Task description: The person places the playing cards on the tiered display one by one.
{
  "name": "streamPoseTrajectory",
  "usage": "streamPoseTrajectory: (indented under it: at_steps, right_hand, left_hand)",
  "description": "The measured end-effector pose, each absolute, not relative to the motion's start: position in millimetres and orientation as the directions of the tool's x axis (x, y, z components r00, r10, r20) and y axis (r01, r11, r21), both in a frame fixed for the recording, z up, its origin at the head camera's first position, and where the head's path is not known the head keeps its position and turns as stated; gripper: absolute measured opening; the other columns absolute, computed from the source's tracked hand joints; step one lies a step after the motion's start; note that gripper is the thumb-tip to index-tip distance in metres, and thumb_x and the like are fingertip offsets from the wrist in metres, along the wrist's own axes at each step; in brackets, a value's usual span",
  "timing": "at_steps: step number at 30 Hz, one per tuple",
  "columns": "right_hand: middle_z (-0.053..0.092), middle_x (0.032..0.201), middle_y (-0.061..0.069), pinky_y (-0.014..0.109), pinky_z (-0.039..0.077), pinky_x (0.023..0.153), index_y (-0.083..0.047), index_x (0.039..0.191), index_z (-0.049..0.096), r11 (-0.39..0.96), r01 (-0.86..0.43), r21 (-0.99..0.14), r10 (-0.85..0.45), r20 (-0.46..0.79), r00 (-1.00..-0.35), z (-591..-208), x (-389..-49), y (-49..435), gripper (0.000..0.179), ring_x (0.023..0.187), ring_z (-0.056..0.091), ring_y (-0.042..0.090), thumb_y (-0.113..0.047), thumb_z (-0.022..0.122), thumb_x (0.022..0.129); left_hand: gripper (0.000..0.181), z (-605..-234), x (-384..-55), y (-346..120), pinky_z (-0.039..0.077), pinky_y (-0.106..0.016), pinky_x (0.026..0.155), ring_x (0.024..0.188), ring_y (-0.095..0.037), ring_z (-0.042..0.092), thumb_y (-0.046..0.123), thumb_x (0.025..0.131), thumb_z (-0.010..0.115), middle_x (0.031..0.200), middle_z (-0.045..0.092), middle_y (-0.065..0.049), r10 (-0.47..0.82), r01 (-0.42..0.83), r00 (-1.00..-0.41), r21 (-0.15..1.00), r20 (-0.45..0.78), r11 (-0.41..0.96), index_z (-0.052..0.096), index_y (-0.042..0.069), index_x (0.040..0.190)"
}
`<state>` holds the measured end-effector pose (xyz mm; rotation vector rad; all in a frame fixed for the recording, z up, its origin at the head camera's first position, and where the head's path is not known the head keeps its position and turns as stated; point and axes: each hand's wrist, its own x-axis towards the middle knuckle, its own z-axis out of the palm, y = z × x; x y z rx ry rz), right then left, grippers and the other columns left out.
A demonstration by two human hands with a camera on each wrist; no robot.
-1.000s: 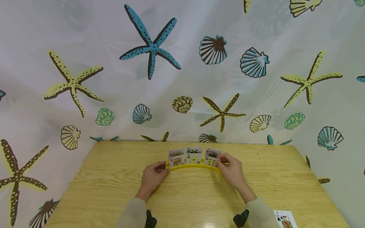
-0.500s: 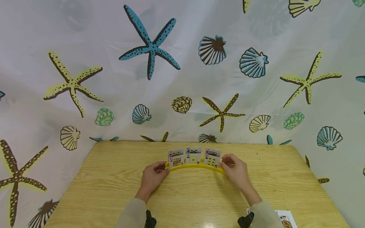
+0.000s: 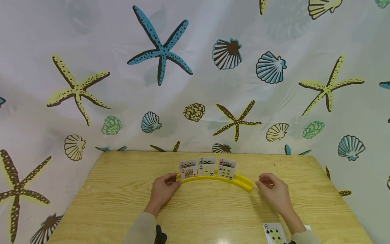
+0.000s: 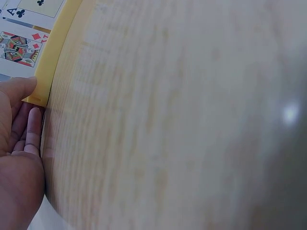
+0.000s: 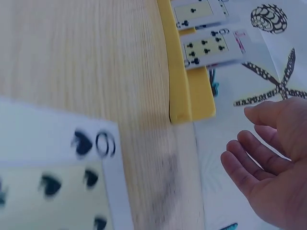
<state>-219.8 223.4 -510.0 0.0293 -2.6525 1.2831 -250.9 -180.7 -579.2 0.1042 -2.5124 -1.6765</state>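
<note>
A curved yellow playing card holder (image 3: 242, 183) stands on the table. Its front row bears the king of diamonds (image 3: 188, 172), the ace of clubs (image 3: 206, 169) and the six of clubs (image 3: 225, 172); a red seven, a ten and a red jack (image 3: 227, 163) rise behind them, partly covered. My left hand (image 3: 164, 189) grips the holder's left end, and in the left wrist view the thumb (image 4: 24, 87) lies on its front. Off the holder's uncovered right end, my right hand (image 3: 274, 191) hovers with relaxed fingers and nothing in them, also plain in the right wrist view.
A six of spades (image 3: 274, 233) lies face up at the table's front right, partly under the right forearm. Another card's corner (image 3: 308, 227) peeks out beside the sleeve. A patterned cloth (image 3: 195, 84) hangs behind the wooden table (image 3: 122, 189).
My right hand has let go of the six of clubs, which stays in the holder, and has moved right and toward me. The holder's right end and the six of spades have come into view.
</note>
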Motion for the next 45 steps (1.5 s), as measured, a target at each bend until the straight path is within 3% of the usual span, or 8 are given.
streamPoseTrajectory:
  at_steps: [15, 21, 25, 30, 37, 45]
  right_hand:
    - [0.077, 0.117, 0.013, 0.012, 0.054, 0.081, -0.003, 0.126, 0.073, 0.676, 0.036, -0.736, 0.147, 0.086, -0.985, -516.8, -182.4, 280.2, 0.036, 0.096, 0.068, 0.001, -0.028, 0.076, 0.1]
    - [0.073, 0.127, 0.02, 0.019, 0.059, 0.081, 0.0, 0.132, 0.069, 0.658, 0.142, -0.74, 0.169, -0.038, -0.985, -524.3, -163.9, 292.1, 0.046, 0.106, 0.072, 0.02, -0.032, 0.075, 0.1]
    - [0.068, 0.136, 0.022, 0.036, 0.062, 0.089, -0.002, 0.137, 0.067, 0.65, 0.213, -0.729, 0.178, -0.126, -0.976, -533.0, -153.8, 301.2, 0.055, 0.116, 0.07, 0.034, -0.042, 0.074, 0.1]
    - [0.063, 0.143, 0.024, 0.051, 0.059, 0.094, -0.007, 0.138, 0.068, 0.666, 0.254, -0.701, 0.164, -0.195, -0.967, -541.0, -140.2, 308.1, 0.063, 0.123, 0.064, 0.042, -0.053, 0.076, 0.095]
    - [0.064, 0.138, 0.026, 0.058, 0.056, 0.096, -0.006, 0.129, 0.073, 0.794, 0.085, -0.602, 0.018, -0.118, -0.993, -547.4, -128.5, 312.1, 0.054, 0.127, 0.059, 0.05, -0.047, 0.079, 0.093]
    - [0.05, 0.146, 0.038, 0.066, 0.054, 0.091, -0.003, 0.14, 0.065, 0.776, -0.029, -0.63, -0.118, -0.1, -0.988, -561.5, -125.6, 320.5, 0.063, 0.129, 0.049, 0.064, -0.037, 0.084, 0.09]
  left_hand:
    - [0.038, -577.1, -249.7, -179.0, 0.061, -0.038, 0.091, 0.106, -0.027, 0.074, 0.015, 0.095, 0.08, 0.121, 0.076, -0.016, -0.126, -0.004, -0.991, 0.921, 0.049, 0.389, 0.074, 0.004, 0.131]
    - [0.038, -577.4, -250.4, -178.5, 0.061, -0.035, 0.09, 0.105, -0.026, 0.074, 0.015, 0.095, 0.08, 0.121, 0.076, -0.016, -0.125, 0.001, -0.991, 0.919, 0.054, 0.395, 0.074, 0.003, 0.13]
    - [0.037, -578.4, -250.6, -178.8, 0.061, -0.036, 0.09, 0.105, -0.025, 0.074, 0.017, 0.095, 0.08, 0.12, 0.076, -0.015, -0.126, 0.002, -0.99, 0.918, 0.056, 0.396, 0.074, 0.004, 0.13]
    - [0.037, -580.4, -250.6, -179.3, 0.061, -0.037, 0.09, 0.105, -0.025, 0.074, 0.018, 0.096, 0.08, 0.12, 0.076, -0.015, -0.126, 0.004, -0.99, 0.916, 0.06, 0.401, 0.074, 0.005, 0.13]
    - [0.037, -580.6, -252.1, -179.3, 0.061, -0.033, 0.087, 0.102, -0.023, 0.074, 0.017, 0.095, 0.08, 0.119, 0.077, -0.014, -0.126, 0.009, -0.99, 0.912, 0.067, 0.41, 0.075, 0.005, 0.129]
    - [0.036, -578.5, -250.5, -178.9, 0.061, -0.033, 0.088, 0.103, -0.023, 0.074, 0.017, 0.095, 0.08, 0.119, 0.077, -0.014, -0.127, 0.008, -0.99, 0.912, 0.066, 0.41, 0.075, 0.006, 0.129]
